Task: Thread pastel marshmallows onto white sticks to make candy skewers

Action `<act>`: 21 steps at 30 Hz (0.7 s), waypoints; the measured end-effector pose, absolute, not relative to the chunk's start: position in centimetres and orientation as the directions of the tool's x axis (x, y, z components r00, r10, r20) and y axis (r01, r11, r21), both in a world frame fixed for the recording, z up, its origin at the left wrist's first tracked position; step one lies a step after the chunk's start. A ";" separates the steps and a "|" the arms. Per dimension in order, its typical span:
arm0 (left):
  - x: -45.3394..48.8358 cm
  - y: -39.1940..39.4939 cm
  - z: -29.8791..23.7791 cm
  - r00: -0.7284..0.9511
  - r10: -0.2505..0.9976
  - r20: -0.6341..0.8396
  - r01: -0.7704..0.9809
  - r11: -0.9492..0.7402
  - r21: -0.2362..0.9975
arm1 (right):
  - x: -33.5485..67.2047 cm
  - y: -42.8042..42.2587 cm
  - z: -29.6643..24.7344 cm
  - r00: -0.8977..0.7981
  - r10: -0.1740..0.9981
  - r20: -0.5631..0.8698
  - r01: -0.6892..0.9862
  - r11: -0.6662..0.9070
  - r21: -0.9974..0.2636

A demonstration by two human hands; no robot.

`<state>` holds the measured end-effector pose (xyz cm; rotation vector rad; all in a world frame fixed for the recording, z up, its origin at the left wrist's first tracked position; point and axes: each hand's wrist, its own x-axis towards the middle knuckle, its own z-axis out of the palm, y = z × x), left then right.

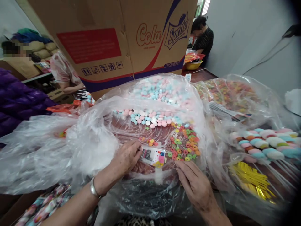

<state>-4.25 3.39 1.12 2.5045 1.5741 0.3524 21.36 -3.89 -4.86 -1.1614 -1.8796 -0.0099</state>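
My left hand [127, 157] is bent inward, its fingertips closed at the left end of a small printed packet [154, 156]. The packet is clear and white with coloured dots, and its left end is partly hidden by my fingers. My right hand [196, 183] rests to the right of the packet with fingers stretched forward, close to a heap of ring-shaped candies [183, 142]. I see nothing in that hand. A few more small rings [150, 142] lie just above the packet. Behind them, pink, blue and white round candies [150, 121] spill from a large clear bag [164, 89].
A tall cardboard box [94, 18] stands behind the candy. On the right are marshmallow skewers [268, 142], gold twist ties [252, 179] and a bag of ring candies [230, 91]. Loose plastic [42, 150] covers the left. Two people [205, 39] work farther back.
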 end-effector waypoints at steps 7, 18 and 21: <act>-3.4 3.5 0.4 0.454 0.882 0.125 0.851 -0.471 0.233 | 21.5 -3.9 -5.2 -0.178 0.682 0.709 0.715 0.585 -0.384; -2.7 6.9 2.5 0.456 0.871 0.180 0.850 -0.487 0.200 | 21.5 -4.0 -5.1 -0.157 0.693 0.703 0.695 0.584 -0.420; -3.0 7.4 2.8 0.477 0.864 0.163 0.842 -0.502 0.199 | 21.5 -3.9 -5.1 -0.148 0.698 0.701 0.683 0.585 -0.438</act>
